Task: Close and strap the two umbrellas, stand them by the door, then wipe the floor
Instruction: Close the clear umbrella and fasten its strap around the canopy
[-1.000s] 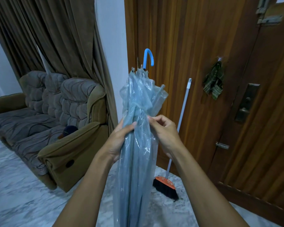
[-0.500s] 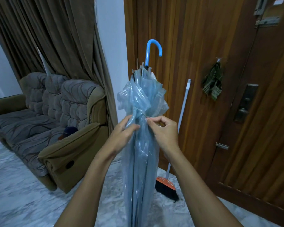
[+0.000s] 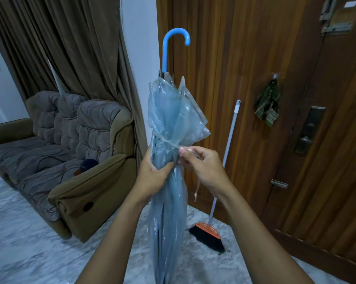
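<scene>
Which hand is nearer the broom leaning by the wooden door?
Right. The right hand pinches the umbrella just left of the broom; the left hand grips the umbrella farther left.

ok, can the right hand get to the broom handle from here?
Probably yes, once freed: the right hand pinches the umbrella strap, and the broom handle leans on the door just past it with nothing between.

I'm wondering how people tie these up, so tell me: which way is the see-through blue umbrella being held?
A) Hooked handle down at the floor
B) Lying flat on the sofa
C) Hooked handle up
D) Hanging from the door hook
C: the blue hooked handle stands at the top, above the bunched canopy of the umbrella, which the left hand grips while the right hand pinches at its strap.
</scene>
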Demonstrator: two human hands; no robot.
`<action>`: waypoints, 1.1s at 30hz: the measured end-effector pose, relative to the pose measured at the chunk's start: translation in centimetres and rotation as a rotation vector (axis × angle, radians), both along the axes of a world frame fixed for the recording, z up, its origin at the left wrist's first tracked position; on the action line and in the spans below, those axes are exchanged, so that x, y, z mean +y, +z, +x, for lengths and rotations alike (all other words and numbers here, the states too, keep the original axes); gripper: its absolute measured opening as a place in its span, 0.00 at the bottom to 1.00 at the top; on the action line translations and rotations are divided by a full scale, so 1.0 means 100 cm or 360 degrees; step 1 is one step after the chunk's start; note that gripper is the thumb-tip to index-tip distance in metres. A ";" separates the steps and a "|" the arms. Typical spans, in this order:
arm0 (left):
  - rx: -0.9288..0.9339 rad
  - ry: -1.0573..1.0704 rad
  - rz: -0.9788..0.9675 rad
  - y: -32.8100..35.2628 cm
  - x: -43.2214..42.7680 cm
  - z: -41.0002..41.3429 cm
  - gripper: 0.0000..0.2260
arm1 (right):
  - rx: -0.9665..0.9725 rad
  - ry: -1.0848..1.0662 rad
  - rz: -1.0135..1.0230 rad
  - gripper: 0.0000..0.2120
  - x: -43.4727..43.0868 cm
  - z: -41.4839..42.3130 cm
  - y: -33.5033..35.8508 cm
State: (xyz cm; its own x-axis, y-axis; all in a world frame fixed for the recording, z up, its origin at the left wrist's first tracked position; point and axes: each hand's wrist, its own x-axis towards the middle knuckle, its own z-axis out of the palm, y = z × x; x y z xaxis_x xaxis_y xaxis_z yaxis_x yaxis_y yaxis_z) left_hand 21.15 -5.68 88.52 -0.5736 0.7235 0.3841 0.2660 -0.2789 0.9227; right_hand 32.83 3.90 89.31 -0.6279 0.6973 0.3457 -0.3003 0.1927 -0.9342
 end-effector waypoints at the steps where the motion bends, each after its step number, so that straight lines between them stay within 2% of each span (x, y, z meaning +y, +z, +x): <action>1: -0.0080 -0.0002 0.0026 0.000 -0.001 -0.001 0.22 | -0.0023 0.0003 -0.0001 0.06 0.003 0.001 0.000; 5: -0.0283 -0.0062 0.0064 0.000 -0.005 -0.004 0.20 | -0.0173 0.0034 -0.0116 0.10 0.008 -0.001 0.000; 8: -0.0482 -0.0305 0.0084 0.003 -0.011 0.000 0.18 | -0.0165 0.0034 -0.0336 0.10 0.009 -0.003 0.004; 11: -0.0673 -0.0514 0.0095 0.004 -0.015 -0.001 0.19 | -0.0147 -0.0017 -0.0398 0.13 0.012 -0.005 0.006; 13: -0.0765 -0.0593 0.0075 0.004 -0.016 0.000 0.20 | -0.0092 0.0026 -0.0449 0.12 0.011 -0.005 0.006; 16: -0.0776 -0.0672 0.0022 0.007 -0.011 0.006 0.18 | 0.0158 0.0229 -0.0674 0.06 0.001 -0.006 0.009; 19: -0.0555 -0.0499 -0.0121 0.010 -0.002 0.003 0.18 | 0.0262 0.0293 -0.0739 0.05 -0.003 -0.008 0.011; 21: -0.0082 -0.0162 -0.0405 0.011 0.001 -0.002 0.23 | 0.0226 0.0221 -0.0669 0.05 -0.002 -0.009 0.012; 23: 0.0313 -0.0013 -0.0555 0.017 -0.001 -0.006 0.30 | 0.0216 0.0148 -0.0637 0.05 0.000 -0.009 0.011; 25: 0.0350 -0.0072 -0.0496 0.027 -0.002 -0.014 0.39 | 0.0222 0.0137 -0.0634 0.05 0.002 -0.008 0.009; 27: 0.0236 -0.0051 -0.0293 0.037 -0.001 -0.026 0.40 | 0.0194 0.0129 -0.0593 0.06 0.003 -0.007 0.006; 29: 0.0217 0.0138 -0.0076 0.046 -0.001 -0.031 0.34 | 0.0136 0.0095 -0.0534 0.09 0.002 -0.006 0.003; 33: 0.0428 0.0472 0.0101 0.059 0.003 -0.025 0.06 | 0.0045 0.0040 -0.0454 0.09 0.002 -0.004 -0.004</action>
State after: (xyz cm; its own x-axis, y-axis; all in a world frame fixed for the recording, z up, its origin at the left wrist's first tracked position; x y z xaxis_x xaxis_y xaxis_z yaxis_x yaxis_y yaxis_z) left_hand 18.66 -5.34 94.43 -0.6267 0.5118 0.5876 0.5731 -0.2083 0.7926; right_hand 32.41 4.12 88.93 -0.6392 0.7531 0.1555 -0.3284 -0.0845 -0.9407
